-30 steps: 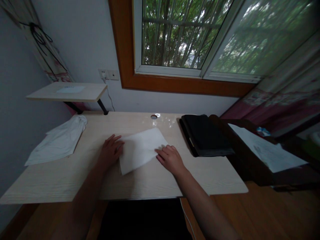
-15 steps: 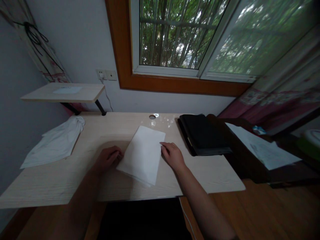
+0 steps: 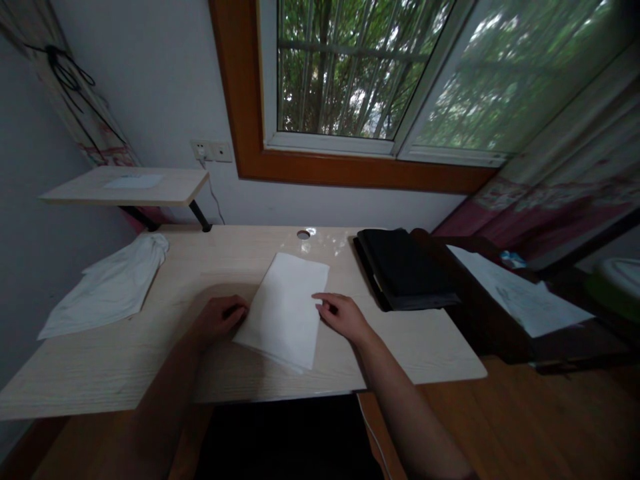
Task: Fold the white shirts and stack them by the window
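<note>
A folded white sheet (image 3: 285,313) lies slanted in the middle of the pale desk, its layers showing along the near edge; whether it is paper or thin cloth I cannot tell. My left hand (image 3: 220,319) is closed at the sheet's left side, thumb and fingers drawn together against the edge, the fingertips partly hidden. Over the right edge reaches my right hand (image 3: 346,317), its index finger and thumb tips slightly apart on the sheet, the other fingers curled beneath.
Crumpled white cloth (image 3: 107,287) lies on the desk (image 3: 185,380) at left, below a raised shelf (image 3: 125,190). A black folder (image 3: 407,267) sits at right. Beyond it, a dark side surface carries a printed sheet (image 3: 515,293). A cable hole (image 3: 303,235) is near the wall.
My right hand has moved slightly left and down, its fingertips farther onto the sheet. My left hand has shifted slightly closer to the left edge. The sheet has hardly moved.
</note>
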Motion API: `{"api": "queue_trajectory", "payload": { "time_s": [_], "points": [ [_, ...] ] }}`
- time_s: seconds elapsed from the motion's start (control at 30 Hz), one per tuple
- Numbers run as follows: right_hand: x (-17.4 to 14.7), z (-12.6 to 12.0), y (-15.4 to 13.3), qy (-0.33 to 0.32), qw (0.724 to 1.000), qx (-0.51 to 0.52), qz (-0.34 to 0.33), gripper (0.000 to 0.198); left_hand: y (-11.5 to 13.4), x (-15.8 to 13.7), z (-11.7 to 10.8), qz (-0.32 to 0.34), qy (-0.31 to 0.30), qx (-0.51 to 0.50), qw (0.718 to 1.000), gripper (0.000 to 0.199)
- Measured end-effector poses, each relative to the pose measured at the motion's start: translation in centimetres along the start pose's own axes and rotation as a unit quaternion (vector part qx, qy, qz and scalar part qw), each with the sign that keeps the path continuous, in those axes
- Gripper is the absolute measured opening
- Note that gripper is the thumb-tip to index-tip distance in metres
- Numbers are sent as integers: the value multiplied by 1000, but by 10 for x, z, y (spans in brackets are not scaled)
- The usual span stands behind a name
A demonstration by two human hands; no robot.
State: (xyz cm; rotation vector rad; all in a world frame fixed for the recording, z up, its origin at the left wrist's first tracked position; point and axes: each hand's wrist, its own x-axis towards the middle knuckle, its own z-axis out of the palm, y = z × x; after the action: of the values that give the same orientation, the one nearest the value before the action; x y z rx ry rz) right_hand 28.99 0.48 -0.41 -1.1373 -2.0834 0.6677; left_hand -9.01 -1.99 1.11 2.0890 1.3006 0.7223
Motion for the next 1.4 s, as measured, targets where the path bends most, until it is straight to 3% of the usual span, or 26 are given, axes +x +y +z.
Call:
{"api": "queue_trajectory", "payload": {
  "time_s": [0.43,1.0,1.27,1.4],
  "points": [
    [3,-3,-10,0,998,-11,-65,23,0,0,0,-1,0,4,1000,23],
    [5,-3,-7,40,997,-63,-21,28,1,-2,9,29,-23,3,999,26],
    [7,-1,2,112,986,-119,20,29,21,1,24,38,-138,-133,981,32],
    [7,1,6,129,981,-141,39,33,20,3,24,36,-100,-134,985,32]
  ]
}}
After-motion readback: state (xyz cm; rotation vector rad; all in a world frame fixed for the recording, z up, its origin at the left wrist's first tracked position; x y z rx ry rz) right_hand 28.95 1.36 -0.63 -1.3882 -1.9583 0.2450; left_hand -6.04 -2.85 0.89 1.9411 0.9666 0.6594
